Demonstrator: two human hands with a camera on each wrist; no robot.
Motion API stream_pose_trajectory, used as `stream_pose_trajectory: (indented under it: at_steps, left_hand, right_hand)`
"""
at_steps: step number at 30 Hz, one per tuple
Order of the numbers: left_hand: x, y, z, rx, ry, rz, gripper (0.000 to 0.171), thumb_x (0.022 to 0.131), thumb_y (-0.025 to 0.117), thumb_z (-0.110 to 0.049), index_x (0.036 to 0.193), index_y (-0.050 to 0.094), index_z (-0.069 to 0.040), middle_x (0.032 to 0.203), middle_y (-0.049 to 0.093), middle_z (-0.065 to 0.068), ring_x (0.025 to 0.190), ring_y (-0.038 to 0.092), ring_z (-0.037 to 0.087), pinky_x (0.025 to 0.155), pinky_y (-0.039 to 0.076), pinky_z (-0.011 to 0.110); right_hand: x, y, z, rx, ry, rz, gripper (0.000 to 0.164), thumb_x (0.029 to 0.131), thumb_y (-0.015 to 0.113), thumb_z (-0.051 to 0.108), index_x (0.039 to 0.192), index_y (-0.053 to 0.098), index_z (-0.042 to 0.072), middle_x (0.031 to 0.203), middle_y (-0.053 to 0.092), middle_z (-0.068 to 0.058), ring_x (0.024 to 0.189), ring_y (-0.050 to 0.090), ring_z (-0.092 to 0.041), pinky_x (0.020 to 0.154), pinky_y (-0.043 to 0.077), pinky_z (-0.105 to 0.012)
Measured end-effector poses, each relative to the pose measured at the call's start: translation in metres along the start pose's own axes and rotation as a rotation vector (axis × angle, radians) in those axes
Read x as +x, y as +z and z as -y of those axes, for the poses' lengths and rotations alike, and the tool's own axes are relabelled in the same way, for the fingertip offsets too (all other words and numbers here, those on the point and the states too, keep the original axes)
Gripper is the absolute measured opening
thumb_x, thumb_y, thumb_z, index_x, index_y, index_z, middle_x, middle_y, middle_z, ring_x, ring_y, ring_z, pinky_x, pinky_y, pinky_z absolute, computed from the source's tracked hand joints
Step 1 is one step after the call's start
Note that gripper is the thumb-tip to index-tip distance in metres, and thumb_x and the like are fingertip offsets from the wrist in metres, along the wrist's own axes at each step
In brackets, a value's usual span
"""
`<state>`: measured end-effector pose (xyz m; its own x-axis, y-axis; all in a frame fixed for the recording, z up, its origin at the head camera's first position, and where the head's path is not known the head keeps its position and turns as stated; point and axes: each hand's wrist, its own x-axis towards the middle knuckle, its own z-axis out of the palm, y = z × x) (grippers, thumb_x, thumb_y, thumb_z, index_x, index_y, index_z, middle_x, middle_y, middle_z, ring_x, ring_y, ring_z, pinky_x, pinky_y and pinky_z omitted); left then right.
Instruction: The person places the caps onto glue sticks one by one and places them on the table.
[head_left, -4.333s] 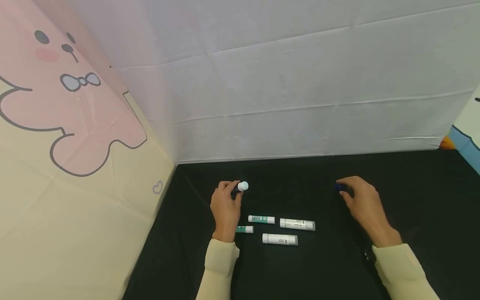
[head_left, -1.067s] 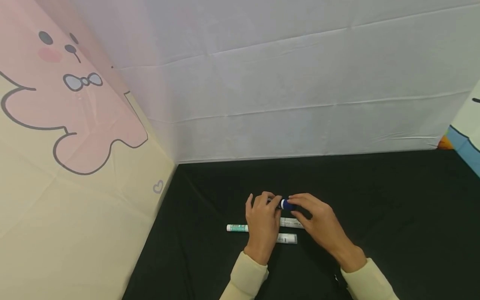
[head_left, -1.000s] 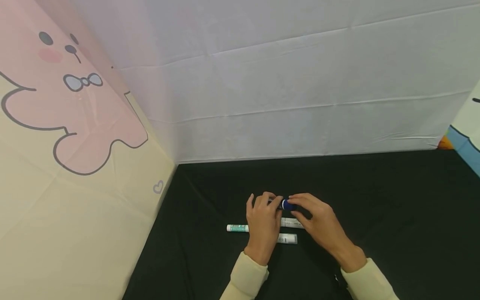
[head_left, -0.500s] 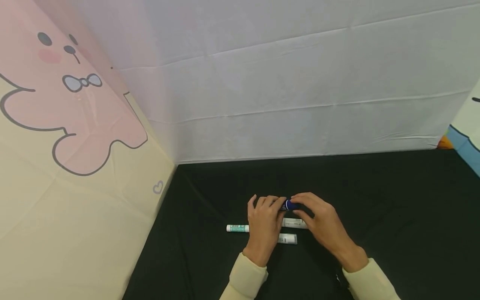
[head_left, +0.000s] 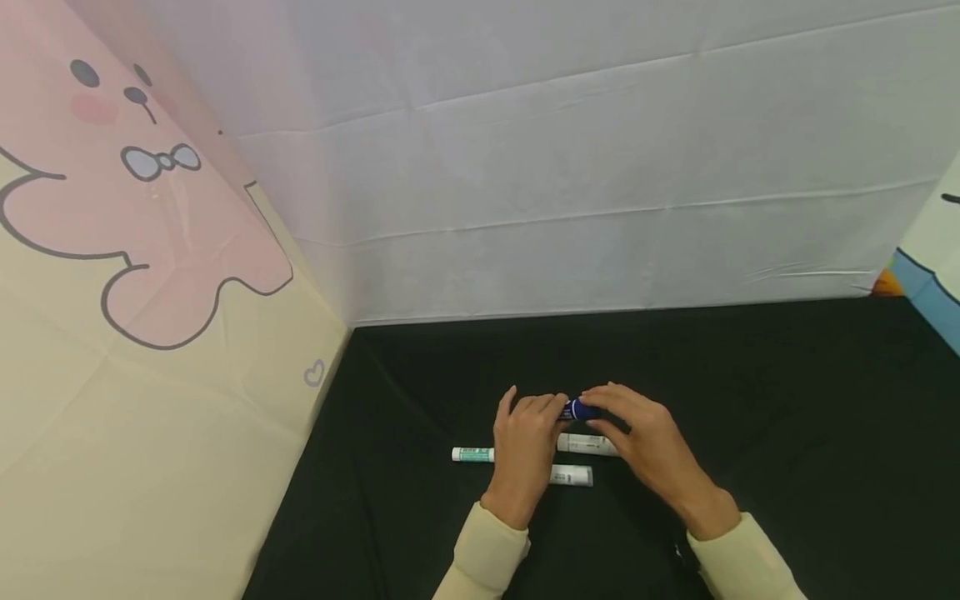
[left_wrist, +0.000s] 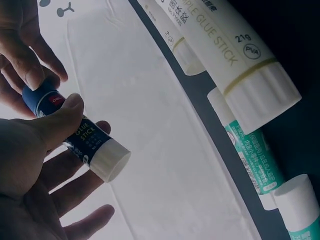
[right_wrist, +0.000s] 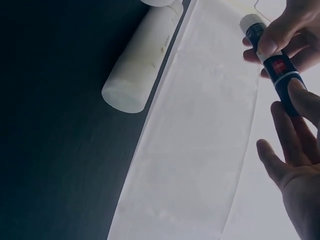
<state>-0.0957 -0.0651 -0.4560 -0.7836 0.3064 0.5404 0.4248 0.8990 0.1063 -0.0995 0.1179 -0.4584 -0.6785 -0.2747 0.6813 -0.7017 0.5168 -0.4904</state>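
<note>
My left hand [head_left: 525, 442] grips a dark blue glue stick [left_wrist: 89, 142] around its body, and the white end [left_wrist: 111, 160] pokes out past the fingers. At the other end, my right hand [head_left: 651, 440] pinches the blue cap [head_left: 587, 409] between thumb and fingertips. In the right wrist view the cap meets the labelled body [right_wrist: 278, 65] at a pale ring. The stick lies nearly level over the black table, between both hands.
Beneath the hands lie two white glue sticks [head_left: 588, 444] [head_left: 572, 475] and a green-and-white one [head_left: 472, 455]. A second green-and-white stick [left_wrist: 306, 236] shows in the left wrist view. A white cloth wall [head_left: 525, 275] rises behind the black table [head_left: 787, 400].
Over four seconds ago the hands were far apart, a small blue piece in the right; they have come together at the glue stick. In the last second they shifted only slightly.
</note>
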Motion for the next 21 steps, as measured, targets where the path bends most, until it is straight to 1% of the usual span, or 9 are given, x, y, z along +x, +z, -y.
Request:
stream_pose_trajectory:
  at_steps: [3,4,6,11,13,15,18,19,21]
  left_hand:
    - [-0.0017,0.0009,0.0001,0.031,0.026,0.004,0.023,0.087,0.086,-0.023,0.11,0.082,-0.019,0.106,0.081,-0.006,0.096,0.075,0.011,0.107,0.054,0.053]
    - [-0.0026,0.0016,0.0002,0.039,0.035,0.005,0.022,0.087,0.086,-0.023,0.108,0.082,-0.019,0.104,0.081,-0.007,0.094,0.075,0.011,0.106,0.055,0.053]
    - [-0.005,0.0027,0.0005,0.049,0.052,0.005,0.021,0.087,0.085,-0.023,0.107,0.081,-0.019,0.101,0.08,-0.006,0.092,0.075,0.01,0.103,0.057,0.051]
    - [-0.0074,0.0033,0.0011,0.023,0.083,-0.021,0.02,0.087,0.085,-0.019,0.105,0.08,-0.014,0.096,0.079,-0.003,0.086,0.074,0.011,0.094,0.062,0.044]
    - [-0.007,0.0032,0.0014,0.0,0.095,-0.031,0.019,0.087,0.086,-0.017,0.104,0.079,-0.013,0.091,0.077,-0.003,0.08,0.071,0.01,0.088,0.063,0.035]
    - [-0.0073,0.003,0.0014,-0.023,0.111,-0.037,0.018,0.087,0.086,-0.016,0.102,0.078,-0.012,0.086,0.074,-0.003,0.074,0.065,0.008,0.079,0.062,0.027]
    - [-0.009,0.0024,0.0013,-0.051,0.133,-0.039,0.019,0.085,0.088,-0.013,0.099,0.075,-0.01,0.082,0.07,-0.003,0.068,0.057,0.007,0.067,0.056,0.021]
    - [-0.0094,0.0021,0.0012,-0.052,0.141,-0.038,0.019,0.086,0.088,-0.013,0.099,0.075,-0.01,0.081,0.069,-0.003,0.068,0.056,0.007,0.065,0.055,0.02]
    - [-0.0098,0.0014,0.001,-0.043,0.16,-0.035,0.018,0.087,0.087,-0.011,0.099,0.074,-0.01,0.08,0.067,-0.003,0.068,0.056,0.007,0.064,0.054,0.02]
  right_hand:
    - [0.0,-0.0013,-0.0011,0.018,-0.004,0.011,0.054,0.063,0.089,-0.021,0.11,0.077,0.002,0.108,0.078,-0.007,0.1,0.077,-0.029,0.114,0.042,-0.023]
    - [-0.0003,-0.0017,-0.001,0.023,-0.005,0.016,0.054,0.062,0.089,-0.022,0.11,0.077,0.002,0.108,0.078,-0.007,0.1,0.077,-0.029,0.113,0.042,-0.025]
    - [-0.0011,-0.0025,-0.0011,0.038,-0.012,0.025,0.056,0.061,0.088,-0.023,0.11,0.078,0.002,0.106,0.079,-0.007,0.099,0.077,-0.03,0.114,0.04,-0.025]
    - [0.0,-0.0039,-0.0025,0.094,-0.042,0.028,0.055,0.06,0.088,-0.024,0.108,0.078,0.0,0.104,0.079,-0.008,0.096,0.077,-0.029,0.12,0.032,-0.022]
    - [0.001,-0.0047,-0.0031,0.115,-0.058,0.023,0.055,0.06,0.087,-0.025,0.107,0.078,0.0,0.104,0.079,-0.008,0.094,0.077,-0.028,0.122,0.03,-0.022]
    - [0.0018,-0.0058,-0.0031,0.13,-0.08,0.015,0.055,0.058,0.087,-0.025,0.107,0.078,0.0,0.104,0.079,-0.009,0.093,0.077,-0.029,0.123,0.028,-0.022]
    - [0.0025,-0.0076,-0.0031,0.152,-0.112,0.014,0.056,0.057,0.087,-0.026,0.106,0.078,0.0,0.104,0.078,-0.011,0.092,0.076,-0.029,0.125,0.026,-0.023]
    - [0.0026,-0.0082,-0.003,0.159,-0.121,0.014,0.057,0.056,0.087,-0.027,0.106,0.078,0.0,0.104,0.079,-0.011,0.092,0.076,-0.03,0.125,0.026,-0.024]
    - [0.0023,-0.0089,-0.0034,0.171,-0.13,0.012,0.057,0.056,0.087,-0.026,0.106,0.078,0.001,0.104,0.079,-0.011,0.092,0.076,-0.029,0.125,0.027,-0.027]
